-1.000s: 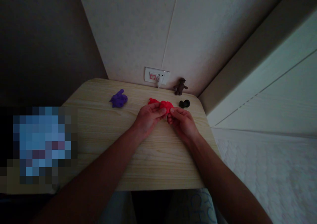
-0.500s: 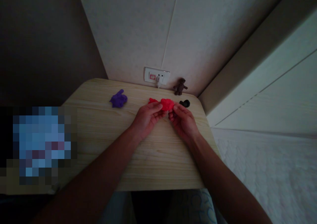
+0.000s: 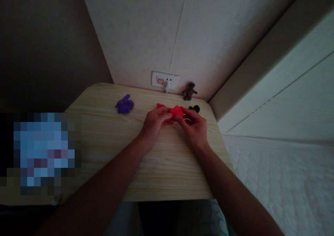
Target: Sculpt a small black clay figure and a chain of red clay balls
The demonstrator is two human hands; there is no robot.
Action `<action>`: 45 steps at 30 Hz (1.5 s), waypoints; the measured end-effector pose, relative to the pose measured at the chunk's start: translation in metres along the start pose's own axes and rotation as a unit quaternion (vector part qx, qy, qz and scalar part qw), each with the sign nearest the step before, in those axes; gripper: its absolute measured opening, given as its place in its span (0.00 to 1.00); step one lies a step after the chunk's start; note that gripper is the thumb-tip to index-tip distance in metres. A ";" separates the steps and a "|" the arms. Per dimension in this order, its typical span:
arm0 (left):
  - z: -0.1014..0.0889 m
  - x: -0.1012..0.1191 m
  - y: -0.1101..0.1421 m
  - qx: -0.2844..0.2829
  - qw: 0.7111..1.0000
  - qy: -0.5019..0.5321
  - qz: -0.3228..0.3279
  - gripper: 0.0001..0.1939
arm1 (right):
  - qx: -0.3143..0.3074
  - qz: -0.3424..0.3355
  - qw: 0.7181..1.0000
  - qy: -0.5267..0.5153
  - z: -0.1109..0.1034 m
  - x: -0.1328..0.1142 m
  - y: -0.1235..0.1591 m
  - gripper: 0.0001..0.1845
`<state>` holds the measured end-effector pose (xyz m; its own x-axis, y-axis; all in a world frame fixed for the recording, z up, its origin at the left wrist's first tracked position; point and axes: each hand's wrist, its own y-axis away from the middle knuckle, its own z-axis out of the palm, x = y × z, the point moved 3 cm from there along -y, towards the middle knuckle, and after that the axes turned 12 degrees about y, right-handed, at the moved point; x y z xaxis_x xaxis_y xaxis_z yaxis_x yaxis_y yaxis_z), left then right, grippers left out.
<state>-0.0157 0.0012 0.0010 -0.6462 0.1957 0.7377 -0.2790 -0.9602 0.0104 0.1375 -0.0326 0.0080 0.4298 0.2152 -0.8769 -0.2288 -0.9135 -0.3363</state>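
Pinching red lump (image 3: 177,112) with left hand (image 3: 154,124) and right hand (image 3: 195,127), over table (image 3: 167,173), nearer to back edge. Looking uneven, probably not finished. Seemingly finished: brown figure (image 3: 189,91) near back right corner.

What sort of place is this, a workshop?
More likely a room at home, perhaps a bedroom: a wood-grained table stands against a wall with a socket, and a pale quilted cover, possibly bedding, lies to its right.

Blue letter-like marks (image 3: 221,225) on pale cloth (image 3: 199,217), none readable
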 end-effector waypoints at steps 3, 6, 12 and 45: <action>0.000 0.001 0.000 -0.004 0.999 -0.031 0.017 0.12 | -0.013 -0.019 1.000 0.004 0.001 -0.001 0.001 0.20; -0.001 0.001 0.000 -0.006 0.998 -0.060 0.030 0.11 | -0.024 -0.036 0.999 0.019 0.001 -0.003 0.002 0.16; -0.001 -0.001 -0.001 -0.016 0.997 -0.066 0.028 0.11 | -0.036 -0.054 0.995 0.074 0.001 -0.005 0.003 0.12; -0.004 0.012 0.010 0.015 0.955 -0.242 0.168 0.07 | -0.008 0.043 0.997 -0.062 0.000 -0.002 0.001 0.15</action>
<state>-0.0292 -0.0054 0.0069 -0.2890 -0.2327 0.9286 -0.0891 -0.9593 -0.2681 0.1367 -0.0342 0.0090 0.2985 0.1763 -0.9380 -0.2452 -0.9356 -0.2538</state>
